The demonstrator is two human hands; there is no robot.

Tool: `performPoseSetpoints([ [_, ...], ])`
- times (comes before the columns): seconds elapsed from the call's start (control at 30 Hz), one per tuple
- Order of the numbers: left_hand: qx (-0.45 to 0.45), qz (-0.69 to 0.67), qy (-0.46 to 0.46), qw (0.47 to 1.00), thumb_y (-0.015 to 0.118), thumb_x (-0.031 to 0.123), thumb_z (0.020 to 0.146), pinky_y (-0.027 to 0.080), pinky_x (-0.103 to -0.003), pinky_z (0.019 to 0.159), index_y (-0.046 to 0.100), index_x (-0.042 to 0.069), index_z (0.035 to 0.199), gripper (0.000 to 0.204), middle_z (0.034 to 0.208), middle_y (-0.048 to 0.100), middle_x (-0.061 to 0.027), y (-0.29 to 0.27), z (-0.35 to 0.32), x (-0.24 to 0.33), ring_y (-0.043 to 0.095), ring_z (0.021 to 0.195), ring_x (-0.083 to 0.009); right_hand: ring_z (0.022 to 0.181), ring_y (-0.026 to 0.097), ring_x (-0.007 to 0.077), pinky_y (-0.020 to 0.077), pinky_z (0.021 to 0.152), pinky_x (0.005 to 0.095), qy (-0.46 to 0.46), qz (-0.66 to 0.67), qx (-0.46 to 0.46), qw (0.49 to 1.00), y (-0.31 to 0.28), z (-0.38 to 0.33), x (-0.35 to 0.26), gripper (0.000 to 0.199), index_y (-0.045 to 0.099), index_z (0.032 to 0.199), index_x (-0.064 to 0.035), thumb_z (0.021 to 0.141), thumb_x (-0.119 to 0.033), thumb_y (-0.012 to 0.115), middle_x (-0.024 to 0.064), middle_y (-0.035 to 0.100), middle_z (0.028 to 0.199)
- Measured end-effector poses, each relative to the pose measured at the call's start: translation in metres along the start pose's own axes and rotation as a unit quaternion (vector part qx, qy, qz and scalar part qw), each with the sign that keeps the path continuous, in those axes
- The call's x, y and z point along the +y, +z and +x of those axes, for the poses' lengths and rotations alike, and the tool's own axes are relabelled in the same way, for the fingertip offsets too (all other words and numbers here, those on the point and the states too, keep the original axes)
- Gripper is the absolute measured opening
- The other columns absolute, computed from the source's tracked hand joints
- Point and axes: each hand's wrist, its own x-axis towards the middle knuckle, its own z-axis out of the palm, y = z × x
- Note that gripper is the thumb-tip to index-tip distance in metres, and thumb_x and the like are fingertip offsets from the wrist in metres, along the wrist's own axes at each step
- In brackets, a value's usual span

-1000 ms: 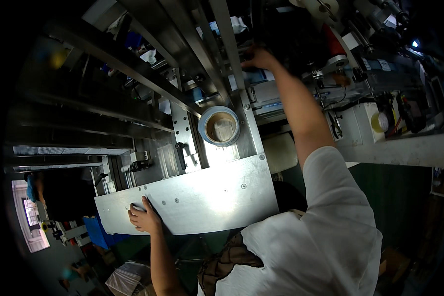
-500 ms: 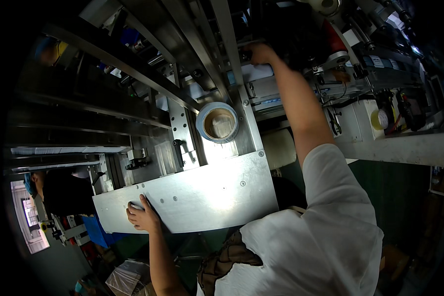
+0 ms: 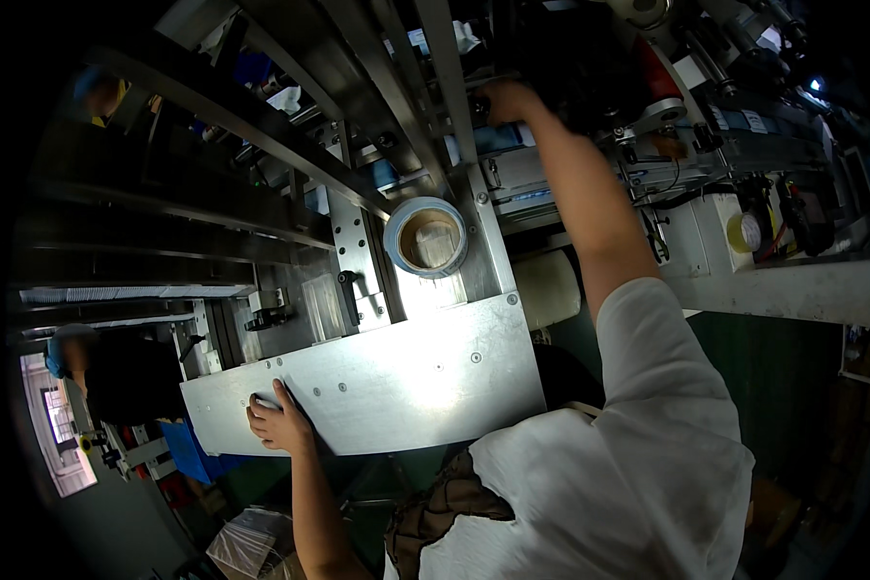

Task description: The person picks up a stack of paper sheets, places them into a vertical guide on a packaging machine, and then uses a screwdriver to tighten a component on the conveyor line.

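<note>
My left hand (image 3: 279, 425) lies on the broad bare metal plate (image 3: 411, 387), fingers spread and holding nothing. Far ahead, beyond the upright steel bars, my right arm reaches into the machine. There my right hand (image 3: 509, 101) is closed around a small dark part whose kind I cannot make out in the shadow. A blue roll of tape (image 3: 393, 239) with a brown cardboard core lies flat on the machine just beyond the plate, between my two hands.
Steel bars (image 3: 329, 179) slant across the upper left. At right, a white ledge (image 3: 773, 287) carries a yellow tape roll (image 3: 742, 233) and pliers (image 3: 658, 242). A red cone-shaped part (image 3: 655, 77) stands beyond my right arm. At far left is another person (image 3: 121, 377).
Both my hands have kept their places. Under my right hand, a white patch on the conveyor has given way to blue, and pale labels farther right have shifted. The person at left has moved slightly.
</note>
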Motion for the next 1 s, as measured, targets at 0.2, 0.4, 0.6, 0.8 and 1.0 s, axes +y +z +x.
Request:
performPoseSetpoints([
  [0.2, 0.0, -0.003, -0.001, 1.0, 0.038, 0.066, 0.081, 0.018, -0.052, 0.098, 0.035, 0.013, 0.13, 0.072, 0.135, 0.029, -0.0115, 0.0, 0.0, 0.0, 0.022, 0.127, -0.0293, 0.092, 0.06, 0.0281, 0.047, 0.081, 0.0354, 0.03, 0.018, -0.007, 0.999, 0.005, 0.006, -0.004, 0.053, 0.059, 0.109, -0.0072, 0.057, -0.01, 0.069, 0.014, 0.062, 0.102],
  [0.4, 0.005, -0.007, 0.003, 1.0, 0.039, 0.066, 0.08, 0.018, -0.052, 0.098, 0.035, 0.013, 0.129, 0.073, 0.135, 0.029, -0.0122, 0.001, 0.0, -0.003, 0.022, 0.127, -0.0297, 0.094, 0.059, 0.0284, 0.0465, 0.082, 0.0362, 0.056, 0.059, -0.043, 0.996, -0.013, -0.006, -0.016, 0.052, 0.058, 0.111, -0.0087, 0.06, -0.008, 0.069, 0.0147, 0.062, 0.104],
  [0.6, 0.005, -0.007, 0.001, 1.0, 0.039, 0.066, 0.08, 0.018, -0.052, 0.098, 0.035, 0.012, 0.129, 0.073, 0.135, 0.03, -0.0119, 0.001, 0.001, -0.001, 0.022, 0.127, -0.0296, 0.098, 0.058, 0.03, 0.0455, 0.084, 0.0373, 0.04, 0.039, -0.029, 0.998, -0.015, -0.013, -0.016, 0.05, 0.056, 0.114, -0.0084, 0.066, -0.018, 0.068, 0.0154, 0.06, 0.107],
  [0.8, 0.002, -0.007, 0.002, 1.0, 0.039, 0.066, 0.08, 0.018, -0.053, 0.098, 0.035, 0.012, 0.13, 0.073, 0.134, 0.03, -0.0116, 0.0, 0.002, 0.002, 0.022, 0.127, -0.0297, 0.099, 0.057, 0.0304, 0.0444, 0.086, 0.0364, 0.068, 0.109, 0.075, 0.989, 0.021, 0.015, 0.01, 0.049, 0.056, 0.115, -0.0077, 0.073, -0.033, 0.062, 0.0163, 0.059, 0.109],
  [1.0, 0.003, -0.006, -0.004, 1.0, 0.039, 0.066, 0.08, 0.018, -0.053, 0.098, 0.036, 0.012, 0.129, 0.073, 0.134, 0.031, -0.0118, -0.001, 0.001, 0.0, 0.023, 0.127, -0.0294, 0.1, 0.057, 0.0293, 0.0443, 0.086, 0.0357, 0.039, 0.106, 0.087, 0.99, 0.023, 0.017, 0.008, 0.044, 0.058, 0.112, -0.0073, 0.075, -0.032, 0.059, 0.0156, 0.06, 0.109],
])
